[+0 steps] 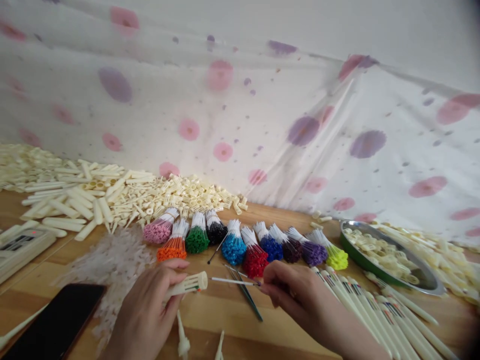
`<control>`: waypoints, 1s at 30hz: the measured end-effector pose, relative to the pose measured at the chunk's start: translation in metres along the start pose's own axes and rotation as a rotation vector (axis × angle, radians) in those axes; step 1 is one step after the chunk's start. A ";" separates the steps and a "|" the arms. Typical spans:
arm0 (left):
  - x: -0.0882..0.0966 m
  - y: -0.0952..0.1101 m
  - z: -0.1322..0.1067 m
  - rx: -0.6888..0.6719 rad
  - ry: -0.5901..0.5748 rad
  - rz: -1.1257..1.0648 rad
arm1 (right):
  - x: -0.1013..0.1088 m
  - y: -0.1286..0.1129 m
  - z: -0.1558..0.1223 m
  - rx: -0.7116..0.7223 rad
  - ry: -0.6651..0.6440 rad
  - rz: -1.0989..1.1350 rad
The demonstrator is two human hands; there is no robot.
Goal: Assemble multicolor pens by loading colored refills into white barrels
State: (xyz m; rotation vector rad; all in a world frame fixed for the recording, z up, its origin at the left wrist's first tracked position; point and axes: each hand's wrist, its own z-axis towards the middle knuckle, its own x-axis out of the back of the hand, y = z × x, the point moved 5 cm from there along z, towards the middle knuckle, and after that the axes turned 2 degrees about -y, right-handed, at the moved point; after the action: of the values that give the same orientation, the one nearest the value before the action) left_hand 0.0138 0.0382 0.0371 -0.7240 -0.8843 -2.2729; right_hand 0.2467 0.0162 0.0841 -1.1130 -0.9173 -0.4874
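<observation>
My left hand (pixel 144 307) is closed around a cream multicolour pen barrel (pixel 193 283), its open end facing right. Small coloured sliders show in the barrel's slots. Between the fingertips of my right hand (pixel 300 292) is a thin white pen refill (pixel 232 281) with a dark purple end. The refill's free tip points left, close to the barrel's mouth and seemingly just outside it. Under the refill, dark tweezers (pixel 250 299) lie on the table. Just beyond my hands stand bundles of refills with coloured ends, including a red bundle (pixel 255 255) and an orange bundle (pixel 172 245).
Cream pen parts (pixel 93 192) are heaped at the back left. Clear plastic bits (pixel 112 260), a phone (pixel 56 320) and a cream device (pixel 24 250) lie left. Rightward are a metal-rimmed green bowl (pixel 354 255) of parts and a row of pens (pixel 375 310). A flowered sheet (pixel 240 110) hangs behind.
</observation>
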 end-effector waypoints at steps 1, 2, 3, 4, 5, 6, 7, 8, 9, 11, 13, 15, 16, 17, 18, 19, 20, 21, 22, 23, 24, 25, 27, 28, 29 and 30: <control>0.002 0.002 0.001 -0.025 0.005 0.027 | -0.001 -0.001 0.000 0.010 -0.008 -0.023; 0.003 0.004 0.002 -0.047 0.006 0.046 | -0.002 -0.002 0.001 0.021 -0.023 -0.044; 0.003 0.005 0.002 -0.069 0.005 0.062 | -0.004 -0.003 0.001 0.032 -0.040 -0.061; 0.004 0.007 0.002 -0.087 -0.001 0.074 | -0.007 -0.004 0.002 0.042 -0.059 -0.074; 0.004 0.008 0.002 -0.105 -0.010 0.083 | -0.009 -0.004 0.002 0.050 -0.072 -0.084; 0.004 0.010 0.002 -0.125 -0.020 0.090 | -0.011 -0.004 0.003 0.055 -0.081 -0.093; 0.003 0.011 0.002 -0.142 -0.033 0.094 | -0.012 -0.004 0.003 0.058 -0.088 -0.099; 0.003 0.011 0.002 -0.158 -0.045 0.098 | -0.013 -0.003 0.003 0.059 -0.093 -0.104; 0.003 0.012 0.001 -0.171 -0.054 0.100 | -0.014 -0.002 0.003 0.060 -0.097 -0.107; 0.003 0.013 0.001 -0.190 -0.062 0.103 | -0.015 -0.001 0.004 0.066 -0.103 -0.109; 0.004 0.014 0.002 -0.200 -0.056 0.099 | -0.014 -0.002 0.004 0.079 -0.102 -0.108; 0.003 0.016 0.002 -0.204 -0.057 0.092 | -0.014 -0.004 0.004 0.090 -0.102 -0.103; 0.003 0.016 0.002 -0.202 -0.063 0.088 | -0.014 -0.005 0.005 0.094 -0.104 -0.097; 0.002 0.017 0.002 -0.205 -0.074 0.085 | -0.015 -0.006 0.005 0.099 -0.106 -0.092; 0.001 0.017 0.001 -0.208 -0.083 0.081 | -0.016 -0.007 0.005 0.101 -0.108 -0.091; 0.001 0.017 0.001 -0.209 -0.089 0.079 | -0.017 -0.008 0.004 0.104 -0.112 -0.094; 0.000 0.018 0.000 -0.211 -0.089 0.076 | -0.017 -0.008 0.004 0.106 -0.112 -0.101; 0.001 0.018 0.000 -0.212 -0.086 0.073 | -0.018 -0.008 0.004 0.105 -0.113 -0.111; 0.001 0.018 -0.001 -0.212 -0.082 0.072 | -0.018 -0.008 0.004 0.103 -0.115 -0.121; 0.001 0.018 -0.001 -0.209 -0.082 0.074 | -0.019 -0.008 0.003 0.103 -0.117 -0.127; 0.001 0.018 -0.001 -0.207 -0.084 0.076 | -0.019 -0.008 0.003 0.101 -0.118 -0.133; 0.000 0.018 -0.001 -0.208 -0.091 0.077 | -0.018 -0.008 0.003 0.101 -0.116 -0.139; 0.000 0.017 0.000 -0.203 -0.095 0.073 | -0.018 -0.009 0.003 0.105 -0.110 -0.152; 0.000 0.017 0.001 -0.201 -0.092 0.068 | -0.017 -0.009 0.003 0.110 -0.105 -0.157; 0.000 0.017 0.001 -0.200 -0.088 0.063 | -0.018 -0.009 0.003 0.113 -0.106 -0.162; 0.000 0.018 0.002 -0.195 -0.083 0.055 | -0.018 -0.009 0.003 0.116 -0.108 -0.165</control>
State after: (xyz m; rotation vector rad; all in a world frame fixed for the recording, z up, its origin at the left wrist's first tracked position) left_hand 0.0265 0.0290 0.0452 -0.9233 -0.6765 -2.3155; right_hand 0.2285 0.0137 0.0749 -0.9704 -1.1244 -0.5055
